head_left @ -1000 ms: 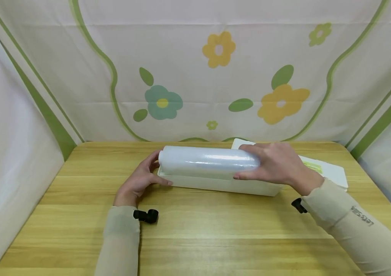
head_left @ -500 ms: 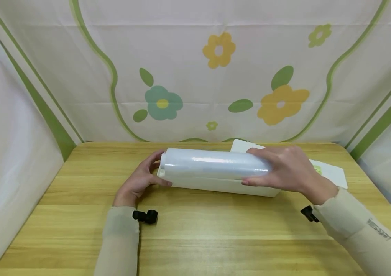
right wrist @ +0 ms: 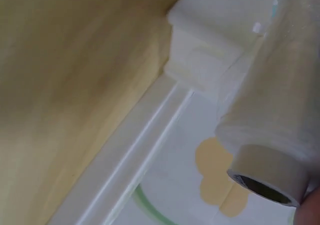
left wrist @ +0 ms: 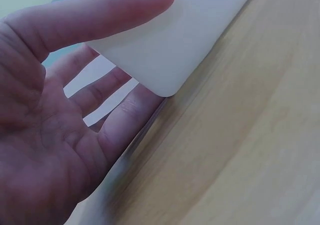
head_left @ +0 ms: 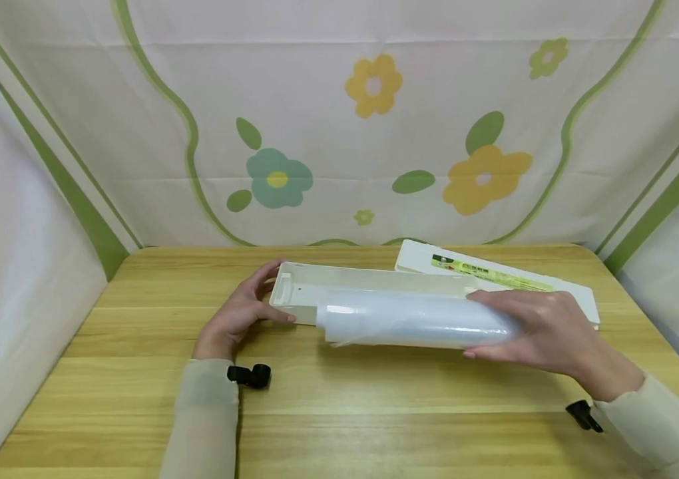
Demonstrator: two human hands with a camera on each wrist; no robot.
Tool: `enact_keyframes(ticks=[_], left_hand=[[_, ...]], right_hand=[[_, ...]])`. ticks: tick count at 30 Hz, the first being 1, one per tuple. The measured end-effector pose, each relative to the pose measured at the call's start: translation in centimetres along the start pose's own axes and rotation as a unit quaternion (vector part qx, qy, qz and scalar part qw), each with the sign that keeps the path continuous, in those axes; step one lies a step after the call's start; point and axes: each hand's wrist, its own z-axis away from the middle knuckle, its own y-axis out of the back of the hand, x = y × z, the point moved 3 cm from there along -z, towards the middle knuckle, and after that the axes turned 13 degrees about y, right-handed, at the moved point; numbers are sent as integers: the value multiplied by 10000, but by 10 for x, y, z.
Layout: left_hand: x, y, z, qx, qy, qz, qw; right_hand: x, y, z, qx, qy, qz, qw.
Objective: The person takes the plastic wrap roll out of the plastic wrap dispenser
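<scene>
My right hand grips the right end of a clear roll of cling film, thumb in front and fingers behind. In the head view the roll lies across the front of a long white dispenser box, hiding much of its front wall. The box's left inside end shows, with no roll in that part. My left hand holds the box's left end, thumb on the front wall. In the left wrist view the box corner sits between thumb and fingers. The right wrist view shows the roll's cardboard core protruding.
A white lid with a yellow-green label lies on the wooden table, behind and right of the box. A flowered curtain hangs at the table's back edge. Small black wrist cameras sit on both sleeves.
My right hand has drawn the cling film roll out of the box, toward me and to the right. The box's inside and the lid's label are now exposed. My left hand has stayed on the box.
</scene>
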Motion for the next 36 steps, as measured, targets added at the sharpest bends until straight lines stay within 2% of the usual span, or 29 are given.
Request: enact_keyframes(ticks=[8,23,36], left_hand=[[0,0,0,5,32,55,10000],[-1,0,-1,-44,-40,-133,9999],[-2,2,-2,14,-44,-243,9997]], right_hand=[[5,3,29,424,122,-11,9990],[13,-2,57,320,116,-229,9992],[17,-8,74,333,-66,-336,9989]])
